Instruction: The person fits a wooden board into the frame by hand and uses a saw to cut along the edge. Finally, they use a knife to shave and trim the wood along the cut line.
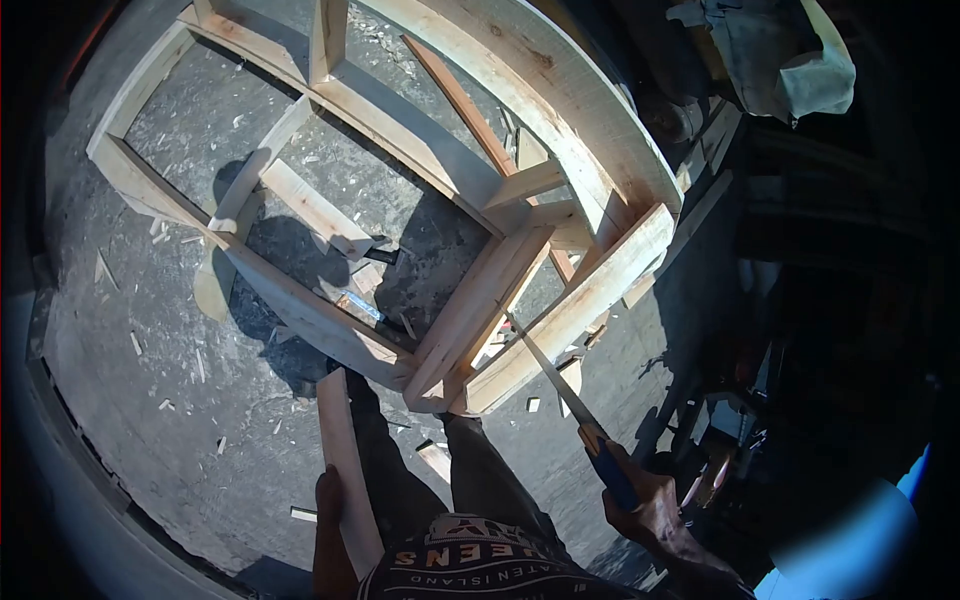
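Head view: the left hand [328,497] is closed around the outer long edge of a loose board [345,450], which slants up beside the person's leg; its upper end lies near the lower edge of the wooden frame [300,303]. How the left fingers wrap the board is hard to see. The right hand [643,503] is clenched on the blue handle [610,472] of a handsaw [553,372], well apart from the left one, with the legs between them. The narrow blade points up and to the left, crossing the slanting end board [580,308]; its tip appears over the paired crosspieces [478,305], though whether it touches them I cannot tell.

The frame spreads across the upper middle, its curved rim [545,62] bending down to the right until it meets the end board. Inside its openings, a short plank [315,210] and a blue-and-black tool [362,305] show against the concrete floor [180,330]. Scattered offcuts dot the open stretch of floor left of the frame and the loose board.
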### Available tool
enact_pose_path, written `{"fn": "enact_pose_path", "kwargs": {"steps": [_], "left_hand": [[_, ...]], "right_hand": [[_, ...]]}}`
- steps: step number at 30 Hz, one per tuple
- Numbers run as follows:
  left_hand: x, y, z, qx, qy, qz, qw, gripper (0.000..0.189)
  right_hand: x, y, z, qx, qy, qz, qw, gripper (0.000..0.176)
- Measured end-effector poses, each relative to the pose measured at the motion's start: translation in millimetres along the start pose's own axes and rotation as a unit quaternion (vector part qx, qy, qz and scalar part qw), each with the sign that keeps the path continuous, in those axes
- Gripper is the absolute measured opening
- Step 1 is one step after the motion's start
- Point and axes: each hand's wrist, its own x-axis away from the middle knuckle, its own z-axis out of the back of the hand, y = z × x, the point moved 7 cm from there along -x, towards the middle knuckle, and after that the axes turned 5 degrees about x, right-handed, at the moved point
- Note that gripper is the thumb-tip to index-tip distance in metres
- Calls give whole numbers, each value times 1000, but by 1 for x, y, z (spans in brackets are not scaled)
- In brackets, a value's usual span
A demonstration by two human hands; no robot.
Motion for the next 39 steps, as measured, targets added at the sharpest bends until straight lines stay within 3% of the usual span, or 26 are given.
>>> {"fn": "enact_pose_path", "kwargs": {"steps": [2,6,8,10,11,13,16,17,18,20,22,23,25,27,28,31,33,35,37,39], "left_hand": [[-13,-12,2,41,19,26,999,71],[-21,-33,11,1,33,69,997,72],[-35,-29,12,-3,62,37,997,71],[-22,-45,29,-38,71,24,996,70],[-21,-36,28,-13,61,12,998,70],[-22,-1,24,22,53,-36,998,66],[-30,-13,28,66,80,-13,995,63],[-15,8,30,88,73,-26,993,63],[-19,10,29,89,78,-30,993,63],[-25,7,25,58,76,-35,995,62],[-33,6,24,49,68,-12,996,63],[-36,11,32,-11,83,-12,996,63],[-17,11,35,-78,83,6,993,64],[-5,22,33,59,51,32,996,65],[-8,17,34,58,57,30,996,65],[-20,11,38,21,86,-37,995,66],[-28,3,34,-59,56,17,997,66],[-10,25,33,-56,47,3,997,66],[-7,24,26,-29,56,1,998,66],[-9,8,28,91,66,-36,993,68]], "right_hand": [[4,7,6,13,2,-24,1000,69],[9,11,2,-9,36,24,999,69],[-22,21,-19,-6,53,16,998,65],[-81,47,-60,-11,68,-53,996,56],[-94,44,-72,12,65,-24,998,55],[-66,28,-51,21,48,-15,999,57],[13,1,6,17,22,23,999,61],[20,7,-1,-40,84,64,994,61],[-1,17,-21,-43,88,68,993,61],[-58,29,-60,11,32,-39,999,61],[-113,37,-96,70,40,-41,996,57],[-99,37,-79,37,89,-34,995,55],[-37,31,-29,-15,54,-36,998,55],[16,3,14,-19,121,80,989,56],[6,8,5,-24,123,83,989,56],[-73,58,-73,-18,81,-22,996,58],[-114,57,-91,2,86,-16,996,59],[-73,53,-71,-13,38,-35,999,60],[0,27,-26,13,52,31,998,62],[11,27,-22,-37,71,38,996,64]]}}
